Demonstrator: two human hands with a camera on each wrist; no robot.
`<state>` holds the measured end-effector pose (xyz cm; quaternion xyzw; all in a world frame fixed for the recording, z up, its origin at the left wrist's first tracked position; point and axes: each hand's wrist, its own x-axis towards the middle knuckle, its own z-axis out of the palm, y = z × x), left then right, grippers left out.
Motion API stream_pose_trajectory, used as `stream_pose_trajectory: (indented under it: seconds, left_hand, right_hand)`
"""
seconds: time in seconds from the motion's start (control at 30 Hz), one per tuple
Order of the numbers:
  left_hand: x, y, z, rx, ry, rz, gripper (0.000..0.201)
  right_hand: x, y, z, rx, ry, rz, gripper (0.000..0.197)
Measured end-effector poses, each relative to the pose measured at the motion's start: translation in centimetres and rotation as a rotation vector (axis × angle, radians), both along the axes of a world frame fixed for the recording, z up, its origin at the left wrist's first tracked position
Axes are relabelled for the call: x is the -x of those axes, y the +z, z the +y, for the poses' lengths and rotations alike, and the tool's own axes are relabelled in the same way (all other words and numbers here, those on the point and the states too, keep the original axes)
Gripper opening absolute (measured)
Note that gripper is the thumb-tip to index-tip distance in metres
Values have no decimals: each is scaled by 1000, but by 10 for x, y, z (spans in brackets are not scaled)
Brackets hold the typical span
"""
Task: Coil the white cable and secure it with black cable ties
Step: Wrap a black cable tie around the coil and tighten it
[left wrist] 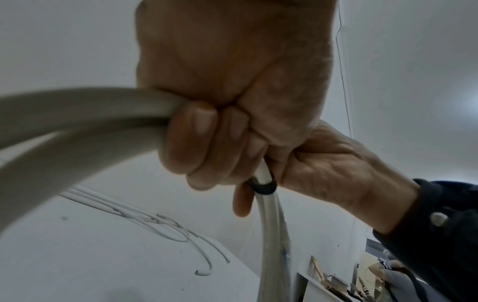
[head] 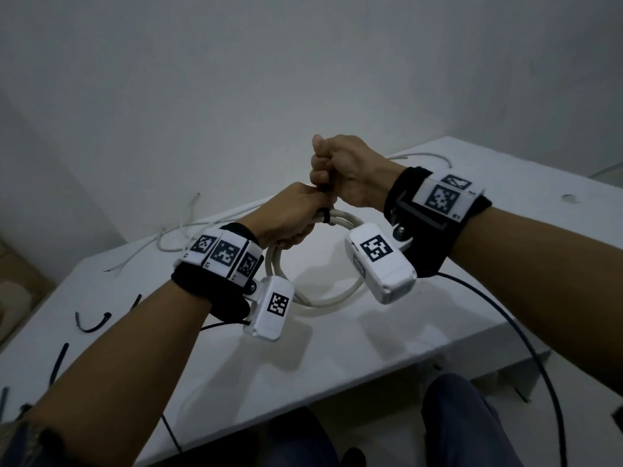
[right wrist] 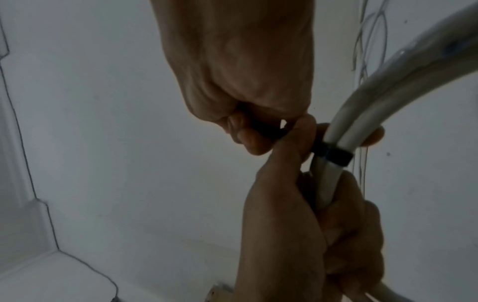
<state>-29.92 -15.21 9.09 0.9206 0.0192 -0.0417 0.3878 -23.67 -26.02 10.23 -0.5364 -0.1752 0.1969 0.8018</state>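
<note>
The white cable [head: 323, 291] is already wound into a smooth, stiff round coil held just above the table [head: 371, 348], and one black cable tie [right wrist: 333, 153] — a thin flat band — is looped around its strands. The left hand [head: 286, 220] is clenched around the coil beside the band, while the right hand [head: 340, 170], fisted, pinches the tie's tail. Tightening seems under way — spare ties [head: 91, 323] lie on the table.
</note>
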Motion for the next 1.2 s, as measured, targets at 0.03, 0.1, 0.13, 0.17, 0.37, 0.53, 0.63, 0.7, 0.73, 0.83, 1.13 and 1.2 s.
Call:
stream_pose_trajectory:
  seconds: [0.03, 0.1, 0.13, 0.17, 0.37, 0.53, 0.63, 0.7, 0.73, 0.83, 1.13, 1.2]
  left_hand:
    - [1, -1, 0, 3, -5, -7, 44]
    - [3, -2, -1, 4, -9, -4, 53]
    - [4, -3, -1, -4, -11, 11, 58]
    - [5, -4, -2, -16, -10, 30, 61]
    - [7, 0, 1, -12, 16, 75, 57]
    - [8, -10, 15, 123, 107, 98, 37]
    - [2, -12, 28, 318, 180, 89, 41]
    - [-2, -9, 36, 422, 205, 105, 42]
    - [-4, -9, 39, 456, 213, 116, 42]
    - [-9, -12, 45, 522, 248, 132, 38]
    - [-13, -36, 61, 379, 386, -40, 22]
    - [-14, -45, 65, 295, 404, -21, 19]
  right_hand:
    - [1, 0, 1, -2, 6, 11, 35]
    - [0, 1, 4, -6, 15, 65, 34]
    - [-2, 1, 4, -1, 12, 103, 34]
    - [-2, 1, 5, 9, 4, 135, 34]
    - [-7, -3, 9, -18, -6, 147, 31]
    - [-2, -19, -18, 335, 29, -197, 28]
    - [5, -36, -33, 542, 117, -367, 42]
    - [9, -48, -36, 605, 113, -445, 36]
    - [9, -53, -35, 619, 82, -486, 31]
    - [8, -61, -29, 729, -45, -636, 19]
    - [-16, -79, -7, 704, -38, -333, 24]
    - [-26, -82, -4, 720, -45, -294, 23]
